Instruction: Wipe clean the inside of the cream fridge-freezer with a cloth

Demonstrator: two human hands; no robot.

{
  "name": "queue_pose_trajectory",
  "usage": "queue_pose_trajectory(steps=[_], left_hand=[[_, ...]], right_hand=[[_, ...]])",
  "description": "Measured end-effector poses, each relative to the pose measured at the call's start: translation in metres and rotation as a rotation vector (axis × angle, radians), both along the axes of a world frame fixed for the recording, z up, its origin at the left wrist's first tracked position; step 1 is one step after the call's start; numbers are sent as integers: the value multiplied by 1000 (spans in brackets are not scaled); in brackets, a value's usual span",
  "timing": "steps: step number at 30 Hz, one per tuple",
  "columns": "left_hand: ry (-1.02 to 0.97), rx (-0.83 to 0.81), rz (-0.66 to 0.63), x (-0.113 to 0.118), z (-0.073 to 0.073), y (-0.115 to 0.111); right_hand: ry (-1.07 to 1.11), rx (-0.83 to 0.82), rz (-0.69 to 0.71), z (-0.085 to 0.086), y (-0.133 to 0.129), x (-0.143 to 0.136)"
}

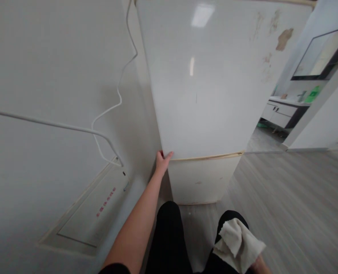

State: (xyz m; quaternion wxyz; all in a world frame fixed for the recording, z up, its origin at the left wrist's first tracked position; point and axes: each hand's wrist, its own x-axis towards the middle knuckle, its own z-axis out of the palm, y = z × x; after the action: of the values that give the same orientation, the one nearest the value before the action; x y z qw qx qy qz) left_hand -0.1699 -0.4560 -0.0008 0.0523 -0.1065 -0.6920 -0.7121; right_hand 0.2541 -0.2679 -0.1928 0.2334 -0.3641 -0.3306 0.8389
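Observation:
A white two-door refrigerator (209,99) with worn, brownish patches at its upper right stands in front of me. My left hand (163,161) grips its left edge at the seam between the upper and lower doors, thumb on the front and fingers around the side, partly hidden. Both doors look closed. Over my right knee at the bottom, a crumpled off-white cloth (237,243) is in my right hand (260,264), which shows only in part because the cloth covers its fingers.
At left, white cables (57,123) run along the wall to a low wall panel box (86,217) with red lettering. A grey wood-look floor (289,198) spreads to the right. Beyond a doorway are a washstand (281,112), a mirror (323,53) and a green bottle (312,94).

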Motion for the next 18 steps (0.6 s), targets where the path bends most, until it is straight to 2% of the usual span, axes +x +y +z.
queue_pose_trajectory(steps=[2,5,6,8,10,11,13,16,18], left_hand=[[9,42,-23,32,-24,-19],[-120,80,-101,106,-81,-44],[-220,65,-155,133,-103,-50],[-344,25,-178,180,-140,-55],[-403,1,-196,204,-162,-55],[-415,-6,-206,206,-167,-53],[-402,-9,-201,189,-164,-49],[-344,-3,-96,134,-142,-43],[-304,-10,-25,97,-123,-39]], right_hand=[[-76,-70,47,-1,5,-9],[-139,-146,171,-2,10,-18],[-140,-176,223,-2,10,-19],[-148,-252,318,1,9,-19],[-157,-318,343,7,7,-16],[-165,-353,339,11,8,-13],[-158,-405,313,18,10,-6],[-189,-414,226,23,12,7],[-233,-359,124,24,7,17]])
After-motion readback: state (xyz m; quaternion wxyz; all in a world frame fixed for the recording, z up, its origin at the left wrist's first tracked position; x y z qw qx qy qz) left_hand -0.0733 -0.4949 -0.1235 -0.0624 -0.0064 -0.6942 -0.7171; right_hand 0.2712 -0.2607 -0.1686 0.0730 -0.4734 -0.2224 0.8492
